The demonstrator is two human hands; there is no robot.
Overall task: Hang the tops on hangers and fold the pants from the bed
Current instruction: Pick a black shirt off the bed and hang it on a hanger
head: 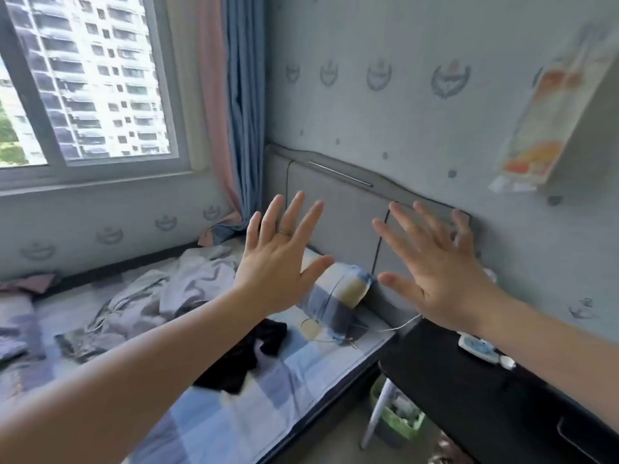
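Both arms were stretched forward above the bed [294, 373], backs of the hands toward the camera. The left hand [278, 259] was spread wide with all fingers apart, a thin ring [284, 232] on one finger, and it gripped nothing. The right hand [438, 266] was likewise splayed flat and empty, raised in front of the grey padded headboard [338, 209]. Neither hand touched any cloth. On the bed, which was covered by a blue, white and grey checked sheet, a black garment [244, 356] lay crumpled near the edge closest to the camera, below the left forearm; whether it was a top or pants could not be told. Farther back, toward the window [83, 78], a rumpled heap of pale lilac and white clothing [174, 289] lay on the mattress, with light cords trailing from it. A checked pillow [338, 289] leaned against the headboard, between the two hands as seen from the head camera. A thin white cable [395, 328] ran from the bed to the dark table [469, 390] beside it, under the right forearm, where a white and blue device [479, 346] rested. A green basket [402, 416] stood on the floor under the table. Pink and blue curtains [231, 112] hung in the corner.
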